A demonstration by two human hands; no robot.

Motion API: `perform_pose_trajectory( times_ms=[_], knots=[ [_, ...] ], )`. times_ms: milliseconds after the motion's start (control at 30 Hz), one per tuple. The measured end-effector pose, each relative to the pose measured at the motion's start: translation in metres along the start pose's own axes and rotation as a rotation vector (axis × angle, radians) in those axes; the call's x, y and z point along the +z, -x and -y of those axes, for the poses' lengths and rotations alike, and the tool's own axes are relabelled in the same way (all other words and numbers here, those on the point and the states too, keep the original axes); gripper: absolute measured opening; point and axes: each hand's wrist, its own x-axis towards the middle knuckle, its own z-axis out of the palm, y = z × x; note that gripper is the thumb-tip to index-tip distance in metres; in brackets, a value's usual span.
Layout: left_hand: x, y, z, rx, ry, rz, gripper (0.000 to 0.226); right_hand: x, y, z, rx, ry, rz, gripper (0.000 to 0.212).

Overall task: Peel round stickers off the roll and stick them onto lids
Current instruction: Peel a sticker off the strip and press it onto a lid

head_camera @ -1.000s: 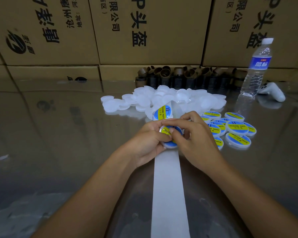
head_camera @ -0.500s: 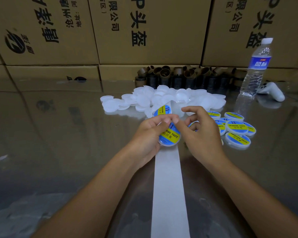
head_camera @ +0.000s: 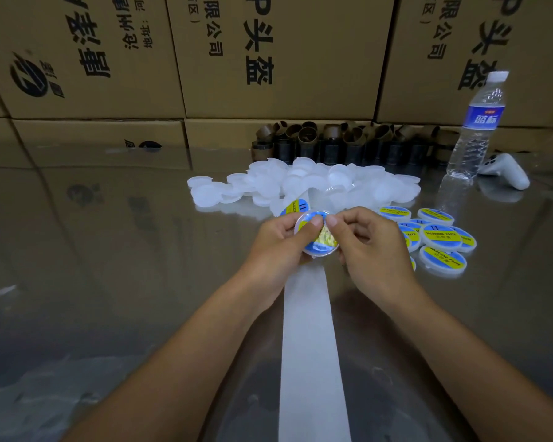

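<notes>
Left hand grips a round lid just above the centre of the frame, thumb pressed on its top face and fingers curled underneath. Facing it, the right hand has its fingers curled and pinches the lid's right edge, its thumb tip almost touching the left thumb. A blue and yellow sticker covers the lid's face, blurred.

From under the hands a white backing strip runs straight down to the bottom edge. Just above the left hand, another sticker shows on the strip.

Right of the hands lies a cluster of labelled lids, some overlapping. Above the hands sits a heap of plain white lids on the shiny table. Behind it stand brown cardboard cores. At the upper right, a water bottle stands upright beside a white controller. Printed cardboard boxes fill the top.
</notes>
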Motion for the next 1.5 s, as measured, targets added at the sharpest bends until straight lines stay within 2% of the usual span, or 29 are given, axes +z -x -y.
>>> perform_pose_trajectory(
  times_ms=[267, 467, 600, 767, 900, 1033, 1133, 1300, 1500],
  knots=[
    [-0.0017, -0.0013, -0.0004, -0.012, 0.024, -0.086, 0.017, 0.002, 0.001, -0.0008, -0.014, 0.02, 0.085, 0.016],
    [-0.0023, -0.0014, 0.0003, -0.017, 0.022, 0.006, 0.013, -0.0002, -0.0011, -0.0017, -0.002, -0.002, -0.018, 0.015],
    [-0.0039, -0.0026, 0.002, -0.02, 0.032, 0.027, 0.017, 0.0001, 0.0007, -0.001, -0.005, -0.029, -0.06, 0.011],
    [-0.0032, -0.0028, 0.0029, -0.001, 0.019, 0.028, 0.018, 0.0005, -0.0001, -0.0012, -0.01, -0.008, -0.073, 0.013],
    [-0.0012, -0.0017, 0.0017, 0.019, -0.006, 0.042, 0.03, -0.0005, 0.0005, -0.0012, -0.005, -0.012, -0.076, 0.01],
    [-0.0019, -0.0006, -0.0004, 0.027, -0.026, 0.005, 0.022, 0.0012, 0.001, 0.0007, 0.01, -0.072, -0.01, 0.004],
    [-0.0022, -0.0011, -0.001, 0.019, -0.028, -0.04, 0.017, 0.0015, 0.0004, 0.0009, 0.04, -0.126, 0.05, 0.014],
    [-0.0039, -0.0042, -0.0024, -0.012, 0.0, -0.116, 0.009, 0.0, -0.0028, -0.0013, 0.045, -0.108, -0.005, 0.017],
    [-0.0052, -0.0043, -0.0018, 0.002, 0.002, -0.143, 0.008, 0.0002, -0.0034, 0.0018, 0.037, -0.077, 0.032, 0.034]
  ],
)
